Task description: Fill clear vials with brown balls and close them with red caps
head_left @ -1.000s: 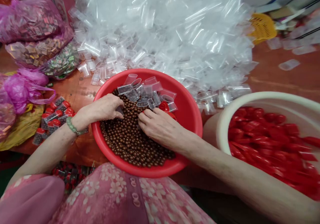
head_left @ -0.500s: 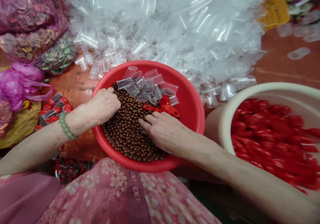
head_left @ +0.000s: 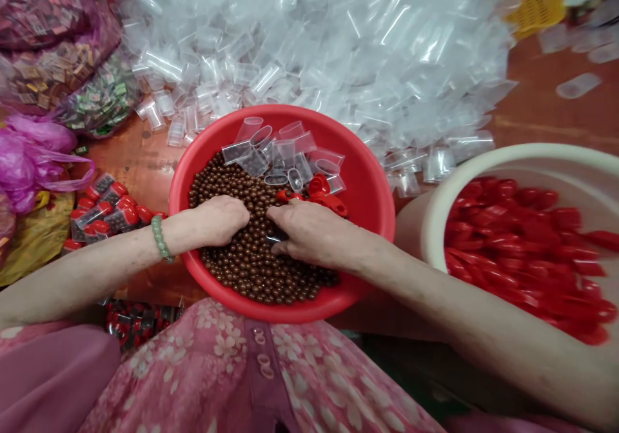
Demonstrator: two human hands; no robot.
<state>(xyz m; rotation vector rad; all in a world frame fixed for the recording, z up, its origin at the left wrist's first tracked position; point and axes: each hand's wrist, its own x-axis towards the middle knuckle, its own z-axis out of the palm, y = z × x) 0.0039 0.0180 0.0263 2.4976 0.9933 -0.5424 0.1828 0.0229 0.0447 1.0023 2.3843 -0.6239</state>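
A red basin point(head_left: 372, 194) holds a heap of small round brown balls point(head_left: 261, 278). Several clear plastic containers point(head_left: 285, 152) lie on the heap's far side, beside red plastic caps point(head_left: 322, 191). My left hand point(head_left: 225, 219), with a green bead bracelet on its wrist, is closed low over the balls; whatever its fingers may hold is hidden. Facing it, my right hand point(head_left: 312, 233) grips what looks like a clear container point(head_left: 275, 237) between thumb and fingers, mostly covered by the hand.
Behind the basin spreads a big pile of clear containers point(head_left: 314, 52). At right stands a white bucket point(head_left: 435, 226) of red caps point(head_left: 522, 259). Filled, red-capped containers point(head_left: 109, 210) lie at left, near purple plastic bags point(head_left: 36, 152). A yellow basket point(head_left: 536, 4) is at back right.
My left hand has moved right and down from the basin's rim into the balls, closer to my right hand. My right hand has shifted slightly up. More filled containers show at left.
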